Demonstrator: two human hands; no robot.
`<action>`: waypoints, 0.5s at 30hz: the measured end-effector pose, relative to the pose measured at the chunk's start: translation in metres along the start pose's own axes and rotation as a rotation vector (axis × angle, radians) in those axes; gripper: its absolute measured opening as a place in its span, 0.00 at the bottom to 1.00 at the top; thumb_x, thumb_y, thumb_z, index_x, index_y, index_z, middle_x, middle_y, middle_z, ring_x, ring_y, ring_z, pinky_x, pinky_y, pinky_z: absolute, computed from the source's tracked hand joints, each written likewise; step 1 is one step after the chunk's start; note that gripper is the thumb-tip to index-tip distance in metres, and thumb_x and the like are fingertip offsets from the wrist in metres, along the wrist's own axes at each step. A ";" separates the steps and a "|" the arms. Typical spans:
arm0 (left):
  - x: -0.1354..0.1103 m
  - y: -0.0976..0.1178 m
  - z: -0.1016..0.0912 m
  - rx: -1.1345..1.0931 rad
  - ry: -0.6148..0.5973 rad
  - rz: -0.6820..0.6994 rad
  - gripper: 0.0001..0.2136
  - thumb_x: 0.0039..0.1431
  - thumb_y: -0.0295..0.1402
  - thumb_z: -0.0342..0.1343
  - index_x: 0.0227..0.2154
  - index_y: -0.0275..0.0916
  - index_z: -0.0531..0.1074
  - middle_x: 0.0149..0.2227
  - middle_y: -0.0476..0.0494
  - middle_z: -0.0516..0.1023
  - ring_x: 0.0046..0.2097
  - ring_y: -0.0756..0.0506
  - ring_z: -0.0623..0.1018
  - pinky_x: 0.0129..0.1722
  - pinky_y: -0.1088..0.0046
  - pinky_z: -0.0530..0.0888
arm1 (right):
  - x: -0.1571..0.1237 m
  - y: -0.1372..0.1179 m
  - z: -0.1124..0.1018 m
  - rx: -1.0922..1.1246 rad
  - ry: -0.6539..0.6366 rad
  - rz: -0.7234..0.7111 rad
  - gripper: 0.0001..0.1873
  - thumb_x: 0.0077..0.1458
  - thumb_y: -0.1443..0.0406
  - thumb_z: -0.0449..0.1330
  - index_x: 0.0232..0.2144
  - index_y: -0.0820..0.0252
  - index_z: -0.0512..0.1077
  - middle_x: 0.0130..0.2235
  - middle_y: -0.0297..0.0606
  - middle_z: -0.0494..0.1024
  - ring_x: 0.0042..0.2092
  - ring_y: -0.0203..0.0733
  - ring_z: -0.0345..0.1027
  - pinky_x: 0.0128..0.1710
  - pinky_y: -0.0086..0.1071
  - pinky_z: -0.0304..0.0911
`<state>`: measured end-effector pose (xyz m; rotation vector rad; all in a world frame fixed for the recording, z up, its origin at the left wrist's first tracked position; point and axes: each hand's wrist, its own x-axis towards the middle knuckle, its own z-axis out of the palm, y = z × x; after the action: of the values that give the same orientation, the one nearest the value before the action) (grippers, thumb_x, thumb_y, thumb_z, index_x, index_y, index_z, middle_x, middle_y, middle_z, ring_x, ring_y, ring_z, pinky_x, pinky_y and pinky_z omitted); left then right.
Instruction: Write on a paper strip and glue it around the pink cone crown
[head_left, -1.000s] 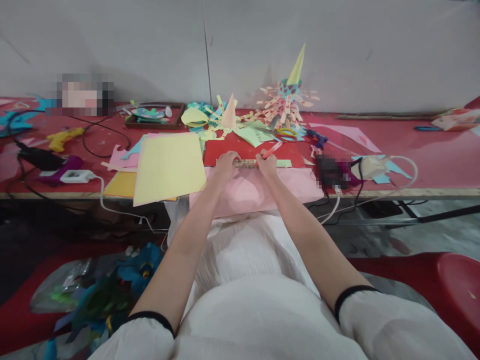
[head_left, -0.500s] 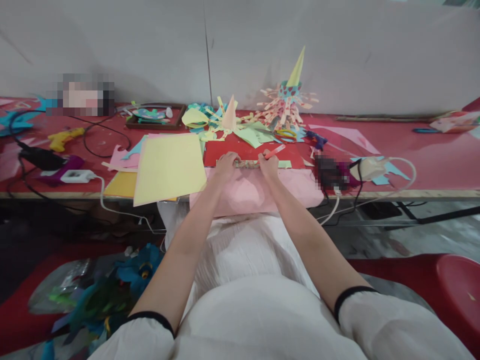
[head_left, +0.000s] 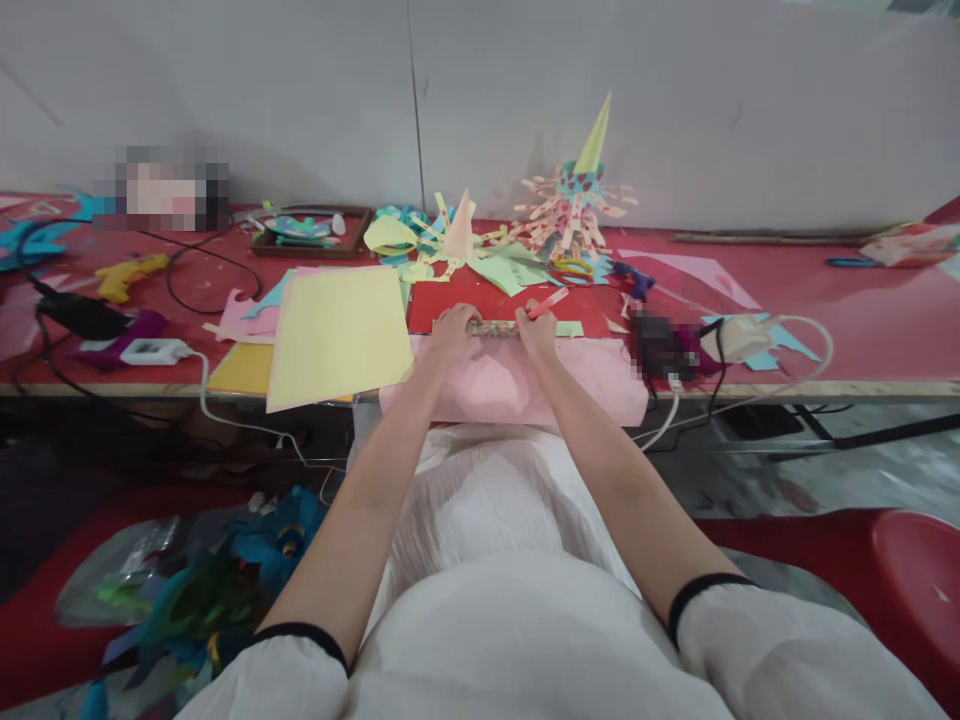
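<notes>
My left hand (head_left: 452,328) presses down on a patterned ruler (head_left: 493,327) that lies across a pink paper sheet (head_left: 517,385) at the table's near edge. My right hand (head_left: 537,326) is closed round a red pencil (head_left: 548,302), its tip at the ruler's right end. A red sheet (head_left: 495,296) lies just beyond the ruler. Both forearms reach forward from my white sleeves.
A yellow sheet (head_left: 337,330) lies left of the pink one. Paper cones (head_left: 459,230) and a fringed paper tree (head_left: 574,205) stand behind. A yellow glue gun (head_left: 127,275), cables and a white adapter (head_left: 154,351) lie left; a red stool (head_left: 919,580) stands at right.
Almost nothing moved. Both hands stay on the ruler and pencil; the view has shifted very slightly.
</notes>
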<state>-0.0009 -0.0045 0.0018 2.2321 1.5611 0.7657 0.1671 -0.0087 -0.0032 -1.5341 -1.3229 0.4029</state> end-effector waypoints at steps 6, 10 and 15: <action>0.001 -0.003 0.003 -0.003 0.001 -0.009 0.15 0.53 0.21 0.43 0.38 0.42 0.71 0.47 0.44 0.73 0.49 0.45 0.70 0.50 0.64 0.64 | -0.002 0.001 0.000 0.000 -0.017 0.010 0.15 0.47 0.65 0.50 0.16 0.55 0.48 0.15 0.23 0.48 0.22 0.32 0.45 0.26 0.28 0.46; 0.002 -0.004 0.004 -0.006 -0.003 -0.006 0.16 0.52 0.21 0.43 0.38 0.42 0.71 0.47 0.44 0.73 0.49 0.45 0.70 0.50 0.64 0.64 | -0.001 -0.001 -0.001 -0.001 -0.009 0.019 0.15 0.46 0.65 0.51 0.16 0.55 0.48 0.15 0.23 0.48 0.22 0.32 0.45 0.26 0.28 0.45; 0.004 -0.005 0.004 -0.014 -0.008 -0.012 0.16 0.52 0.22 0.44 0.39 0.41 0.70 0.48 0.43 0.72 0.49 0.45 0.69 0.50 0.64 0.64 | 0.000 0.000 0.000 0.021 -0.014 0.029 0.15 0.46 0.66 0.51 0.16 0.55 0.47 0.16 0.23 0.48 0.22 0.31 0.45 0.26 0.28 0.46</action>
<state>-0.0016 0.0010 -0.0038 2.2107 1.5597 0.7612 0.1668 -0.0088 -0.0029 -1.5377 -1.3041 0.4452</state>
